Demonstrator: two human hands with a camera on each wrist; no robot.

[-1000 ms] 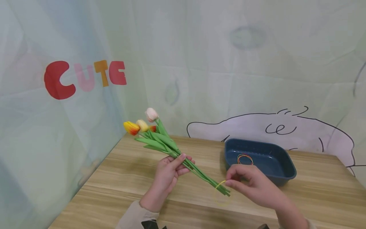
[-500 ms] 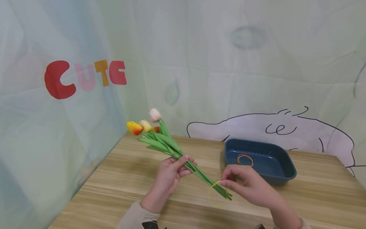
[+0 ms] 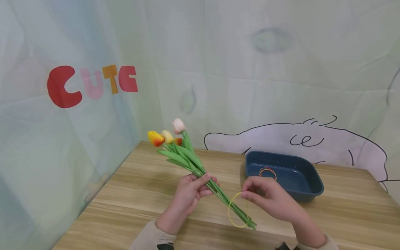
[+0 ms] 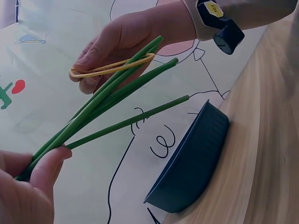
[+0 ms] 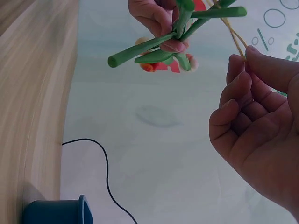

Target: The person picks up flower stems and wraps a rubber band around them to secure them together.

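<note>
My left hand (image 3: pixel 190 191) grips several artificial tulips (image 3: pixel 184 156) by their green stems, thumb on top. Their yellow-orange, cream and pink heads point up and left. My right hand (image 3: pixel 268 198) pinches a thin yellow rubber band (image 3: pixel 229 211) between thumb and fingertips. The band hangs as a wide, loose loop at the stems' lower ends. In the left wrist view, some stems (image 4: pixel 100 93) pass through the loop, while one lower stem (image 4: pixel 135 120) runs apart beneath it. The right wrist view shows the stem ends (image 5: pixel 112 60) spread out beside the pinched band (image 5: pixel 239 42).
A dark blue plastic tub (image 3: pixel 312 180) stands on the wooden table (image 3: pixel 125 198), just behind my right hand. Several coloured rubber bands (image 3: pixel 268 170) lie inside it. A printed cloth backdrop (image 3: pixel 200 69) rises behind and to the left of the table.
The left hand has shifted right and slightly down with the tulips. The right hand has moved a little left, then up slightly; the yellow band's loop now shows rounder beside the stem ends.
</note>
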